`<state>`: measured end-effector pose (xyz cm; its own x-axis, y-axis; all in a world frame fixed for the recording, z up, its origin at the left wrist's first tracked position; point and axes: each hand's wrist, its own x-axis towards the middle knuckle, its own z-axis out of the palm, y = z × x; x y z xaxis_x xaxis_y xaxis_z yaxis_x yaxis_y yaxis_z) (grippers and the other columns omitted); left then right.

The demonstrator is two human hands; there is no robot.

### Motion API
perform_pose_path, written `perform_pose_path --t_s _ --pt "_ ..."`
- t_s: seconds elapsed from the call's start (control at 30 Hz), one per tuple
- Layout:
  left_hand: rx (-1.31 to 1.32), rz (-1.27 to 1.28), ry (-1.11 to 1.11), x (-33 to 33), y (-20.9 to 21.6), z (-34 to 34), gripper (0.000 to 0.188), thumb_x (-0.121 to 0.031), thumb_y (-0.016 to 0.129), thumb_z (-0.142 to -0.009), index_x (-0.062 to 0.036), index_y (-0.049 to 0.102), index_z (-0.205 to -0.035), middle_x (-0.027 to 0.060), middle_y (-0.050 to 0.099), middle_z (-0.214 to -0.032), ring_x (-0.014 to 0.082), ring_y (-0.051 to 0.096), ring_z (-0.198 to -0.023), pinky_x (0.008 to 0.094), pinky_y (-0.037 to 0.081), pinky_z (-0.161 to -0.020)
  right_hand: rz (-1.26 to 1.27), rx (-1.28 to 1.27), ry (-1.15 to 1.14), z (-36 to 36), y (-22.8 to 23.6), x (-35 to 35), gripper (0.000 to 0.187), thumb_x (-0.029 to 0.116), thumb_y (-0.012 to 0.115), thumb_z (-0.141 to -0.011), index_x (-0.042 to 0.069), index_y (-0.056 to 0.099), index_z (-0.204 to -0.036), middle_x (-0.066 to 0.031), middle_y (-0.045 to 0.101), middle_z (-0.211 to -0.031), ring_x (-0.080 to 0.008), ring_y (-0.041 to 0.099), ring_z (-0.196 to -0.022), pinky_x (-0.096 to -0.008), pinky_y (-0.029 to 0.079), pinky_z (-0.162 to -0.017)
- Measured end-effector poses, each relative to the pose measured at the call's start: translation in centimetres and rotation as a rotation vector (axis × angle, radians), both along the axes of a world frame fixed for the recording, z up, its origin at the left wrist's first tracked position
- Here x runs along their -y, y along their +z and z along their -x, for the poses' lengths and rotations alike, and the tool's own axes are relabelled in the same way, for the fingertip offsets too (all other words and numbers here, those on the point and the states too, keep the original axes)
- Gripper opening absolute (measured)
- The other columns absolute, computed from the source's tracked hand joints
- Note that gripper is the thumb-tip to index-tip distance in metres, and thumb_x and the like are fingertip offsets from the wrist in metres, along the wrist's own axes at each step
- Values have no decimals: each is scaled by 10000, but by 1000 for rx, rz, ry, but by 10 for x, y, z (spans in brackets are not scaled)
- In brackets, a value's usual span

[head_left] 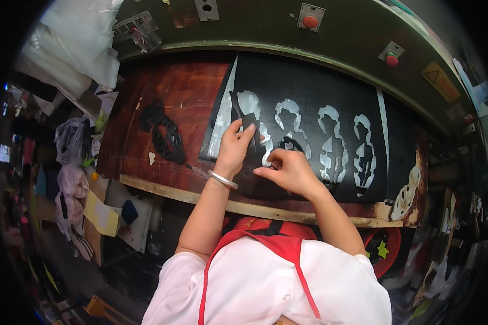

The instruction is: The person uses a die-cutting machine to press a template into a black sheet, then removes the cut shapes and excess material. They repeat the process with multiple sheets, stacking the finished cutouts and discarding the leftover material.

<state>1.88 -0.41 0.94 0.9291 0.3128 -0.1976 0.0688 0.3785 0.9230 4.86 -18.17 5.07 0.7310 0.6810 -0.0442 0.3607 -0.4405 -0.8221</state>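
Head view, the only one: person in a white shirt & red apron is bent over the reddish-brown table, both arms out over its pale wooden edge. L hand, w/ a silver bangle at the wrist, has a floppy-looking black piece pinched btwn thumb & fingers, held up in front of the leftmost opening in the black sheet. R hand is right by the piece's lower end, fingers curled in twd the thumb; can't tell from here if it's actually gripping anything. The sheet lies on the table, 4 figure-shaped openings in a row, pale stuff showing thru; the two on the left are partly hidden behind the hands. Off to the left, well apart from the hands, a dark openwork cutout lies flat on bare tabletop. Far right end of the table: a pale stained shape. Behind it all runs a green machine housing w/ a red button nr the middle. Below the table on the right, a red tub w/ a yellow-green star in it. Clear plastic sheeting hangs top left.
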Motion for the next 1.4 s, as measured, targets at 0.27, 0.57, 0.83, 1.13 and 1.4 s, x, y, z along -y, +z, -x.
perform_pose_path --t_s 0.27,0.57,0.83,1.13,1.4 --pt "292 -1446 269 -11 46 65 592 -156 777 -733 -29 541 -1260 168 491 -1294 320 531 -1110 395 435 -940 -552 -1044 -103 -5 -39 -25 312 277 591 -936 54 587 -718 -41 555 -532 -110 491 -404 -244 367 -377" --pt "672 -1410 62 -1 22 66 300 -235 805 -682 -36 644 -840 126 619 -979 307 611 -868 383 501 -759 -339 -1160 139 -23 -47 -35 335 290 535 -956 -10 648 -861 -130 647 -613 -188 611 -447 -269 482 -390" --pt "468 -974 418 -4 3 51 214 -131 638 -899 -7 607 -727 68 579 -631 186 564 -564 311 434 -523 -420 -1125 415 -30 -61 -49 384 319 554 -968 -48 658 -917 -178 686 -752 -246 696 -677 -334 578 -605" --pt "-21 -690 605 -24 -5 14 501 -313 519 -996 -39 444 -583 -15 376 -526 82 292 -535 341 252 -456 -404 -893 423 -32 -48 -59 294 160 577 -934 -53 661 -750 -191 699 -763 -213 702 -722 -296 543 -579" --pt "64 -390 441 -75 33 6 466 -393 510 -982 -44 565 -679 12 542 -565 78 458 -414 229 322 -377 -85 -117 -38 -72 -27 -21 219 182 587 -797 4 671 -701 -94 667 -613 -127 612 -551 -309 492 -539"
